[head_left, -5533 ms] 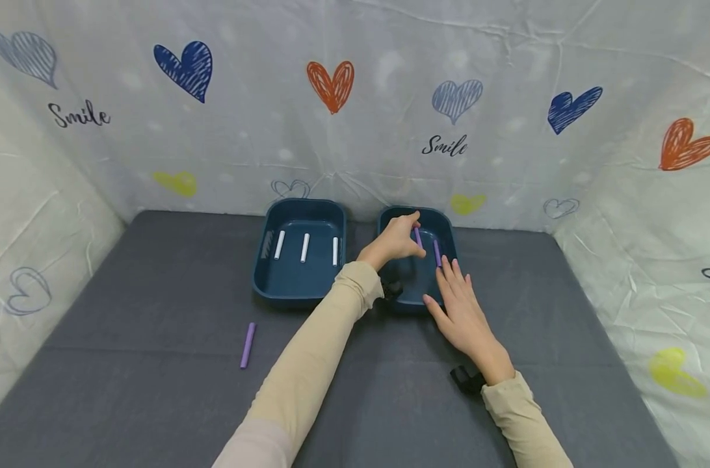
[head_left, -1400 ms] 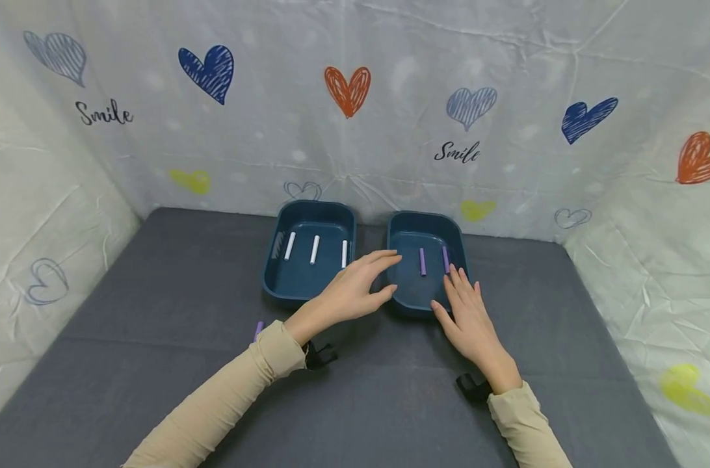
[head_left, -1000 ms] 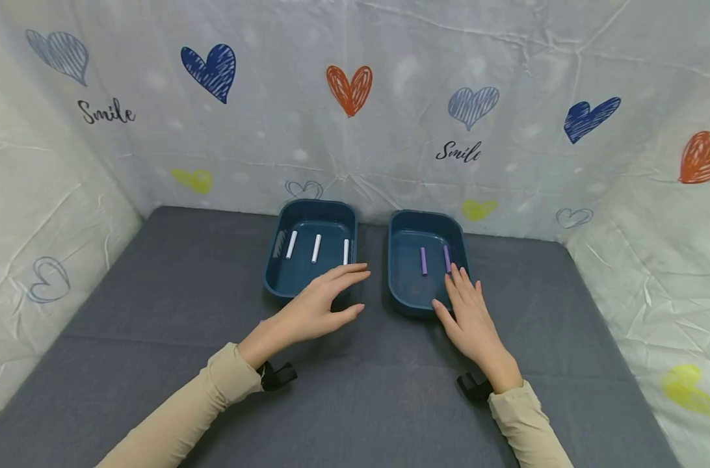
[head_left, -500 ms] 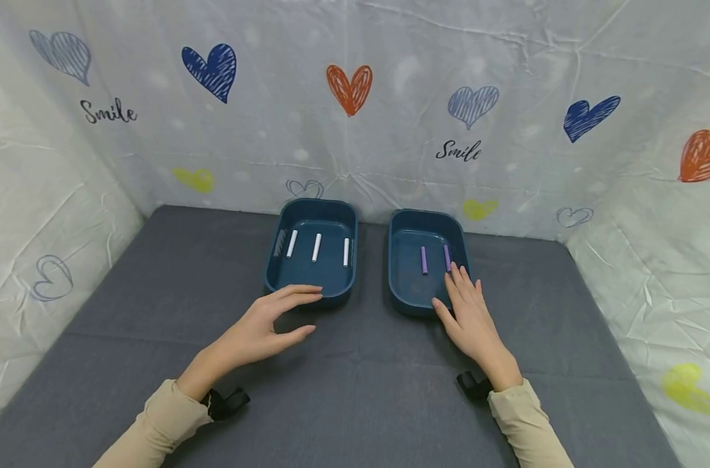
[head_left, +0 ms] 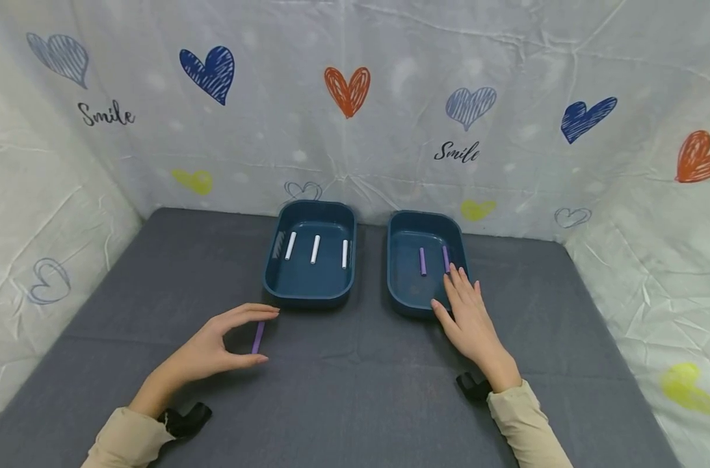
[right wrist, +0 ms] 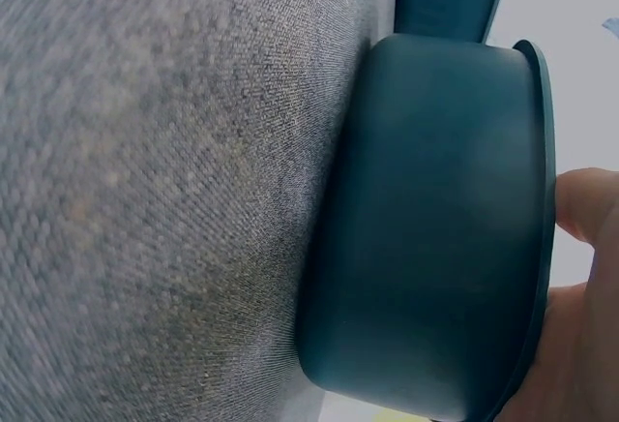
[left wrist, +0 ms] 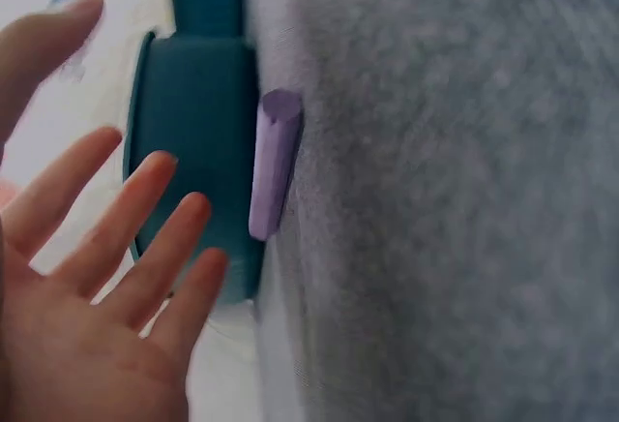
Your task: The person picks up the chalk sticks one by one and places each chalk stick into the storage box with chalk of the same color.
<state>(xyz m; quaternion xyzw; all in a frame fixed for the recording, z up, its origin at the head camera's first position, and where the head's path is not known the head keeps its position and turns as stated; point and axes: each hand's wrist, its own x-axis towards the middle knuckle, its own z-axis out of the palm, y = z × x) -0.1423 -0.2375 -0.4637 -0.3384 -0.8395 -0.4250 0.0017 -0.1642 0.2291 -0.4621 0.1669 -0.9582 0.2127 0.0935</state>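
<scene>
My left hand (head_left: 199,351) is over the table at the left, thumb and fingers spread apart on either side of a stick of purple chalk (head_left: 258,337) lying on the cloth. In the left wrist view that chalk (left wrist: 276,165) stands apart from the fingers (left wrist: 155,267). At the right, my right hand (head_left: 472,328) rests with straight fingers on the near right rim of the right blue tray (head_left: 410,308). Inside this tray lie two purple chalks, a left one (head_left: 422,262) and a right one (head_left: 446,255) close to my fingertips.
The left blue tray (head_left: 308,301) holds three white chalks, one at its left (head_left: 290,246), a middle one (head_left: 315,249) and one at its right (head_left: 345,254). Behind both trays rises a white curtain (head_left: 402,78) printed with hearts. Grey cloth (head_left: 355,396) covers the table.
My left hand has let go of a purple chalk in the right tray, then come left and nearer to the chalk on the table. The right hand has stayed at the tray.
</scene>
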